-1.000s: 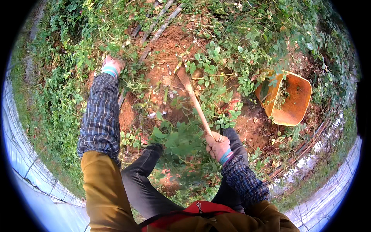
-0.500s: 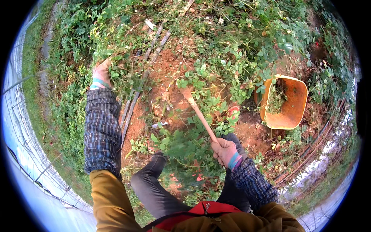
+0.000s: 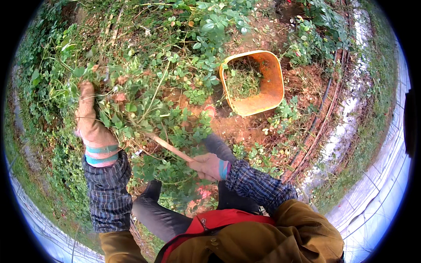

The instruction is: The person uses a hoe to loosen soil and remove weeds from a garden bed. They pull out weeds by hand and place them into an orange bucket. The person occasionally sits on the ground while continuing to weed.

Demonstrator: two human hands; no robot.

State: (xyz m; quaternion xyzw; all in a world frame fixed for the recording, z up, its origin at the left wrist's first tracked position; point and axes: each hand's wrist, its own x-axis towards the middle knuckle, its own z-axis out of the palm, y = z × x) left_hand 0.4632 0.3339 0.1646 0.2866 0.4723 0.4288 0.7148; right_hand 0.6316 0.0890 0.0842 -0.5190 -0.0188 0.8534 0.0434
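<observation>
Bare soil [image 3: 239,129] borders the tub [image 3: 272,82] beyond the right hand [image 3: 208,166] gripping a handle [image 3: 172,149].

The person's left grip [image 3: 92,117] has come lower and nearer the left edge, and a leafy tangle [image 3: 139,109] now sprawls between it and the tool, where I saw red soil [image 3: 245,127] a moment ago. The right grip [image 3: 207,166] has shifted from right of centre to the middle; its wooden handle [image 3: 170,147] slants flatter, far end lost under leaves. The orange bucket [image 3: 272,83], formerly far right, now shows upper right of centre.
</observation>
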